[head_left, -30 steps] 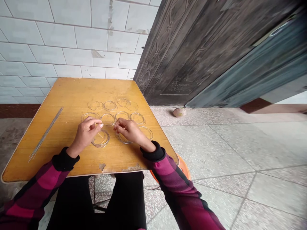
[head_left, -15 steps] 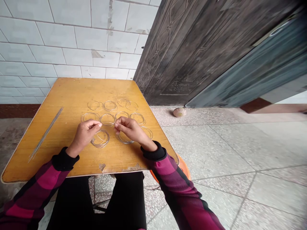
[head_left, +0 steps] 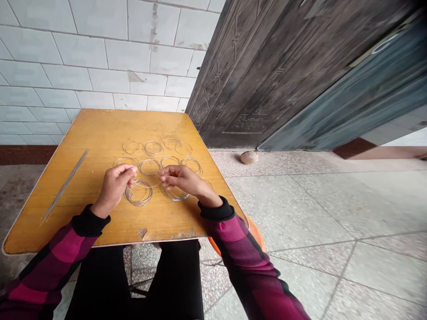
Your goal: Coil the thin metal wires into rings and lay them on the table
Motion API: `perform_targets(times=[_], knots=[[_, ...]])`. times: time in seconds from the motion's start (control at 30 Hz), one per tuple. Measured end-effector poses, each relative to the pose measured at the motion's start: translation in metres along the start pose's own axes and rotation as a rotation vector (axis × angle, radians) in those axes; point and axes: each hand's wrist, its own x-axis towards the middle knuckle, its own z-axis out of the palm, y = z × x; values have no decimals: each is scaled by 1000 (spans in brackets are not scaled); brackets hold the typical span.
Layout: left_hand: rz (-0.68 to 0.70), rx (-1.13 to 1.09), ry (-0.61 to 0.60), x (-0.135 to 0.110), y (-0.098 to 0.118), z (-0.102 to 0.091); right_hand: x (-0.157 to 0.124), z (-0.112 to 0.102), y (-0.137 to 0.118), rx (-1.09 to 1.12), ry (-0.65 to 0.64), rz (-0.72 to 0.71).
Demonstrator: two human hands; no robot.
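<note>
Our left hand (head_left: 114, 186) and our right hand (head_left: 183, 179) curl with fingertips pinched together, just over wire rings (head_left: 138, 205) lying on the yellow worktop (head_left: 90, 133); we cannot tell whether either holds wire.

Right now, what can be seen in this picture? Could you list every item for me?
thin wire rings: about eleven, silver, in rows on the table
bundle of straight silver rods: one, silver, left part of the table
yellow wooden table: one, yellow-orange, in front of the person
white tiled wall: one, white, behind the table
carved dark wooden door: one, dark brown, right of the table
blue-grey door panel: one, blue-grey, far right
pale rounded stone: one, pale, on the floor by the door
speckled stone floor: grey, all around
orange stool: one, orange, partly behind the table's near right corner
left hand: one, at the near-left wire coil
right hand: one, over the near-right rings
plaid sleeves: two, magenta and black, both forearms
black trousers: one pair, black, below the table
</note>
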Motion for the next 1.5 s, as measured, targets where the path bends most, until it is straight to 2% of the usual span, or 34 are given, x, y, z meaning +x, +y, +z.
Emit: perform_targets(times=[0.17, 0.3, 0.4, 0.5, 0.63, 0.77, 0.9, 1.03, 1.23, 1.5], knots=[[-47, -77, 2, -1, -2, 3, 0, 9, 1, 28, 58, -39], [-78, -96, -41, -4, -4, 7, -1, 12, -1, 45, 120, -50], [-103, -91, -101, -6, -4, 9, -1, 6, -3, 41, 192, -86], [-134, -84, -132, -7, -4, 9, -2, -10, -6, -33, 239, -122], [-158, -50, -134, -6, -4, 7, -7, -41, -10, -179, 155, 36], [-137, 1, -121, -5, -4, 4, -11, -57, -12, -420, 184, 226], [-104, 50, -126, -4, -7, 1, -12, -51, -18, -638, 141, 324], [-80, 90, -133, -2, -10, 0, -12, -44, -23, -779, 91, 370], [-68, 143, -131, 0, -13, -4, -11, -45, -22, -1002, 75, 407], [97, 197, -111, 4, -9, -6, -9, -44, -27, -1310, 206, 474]])
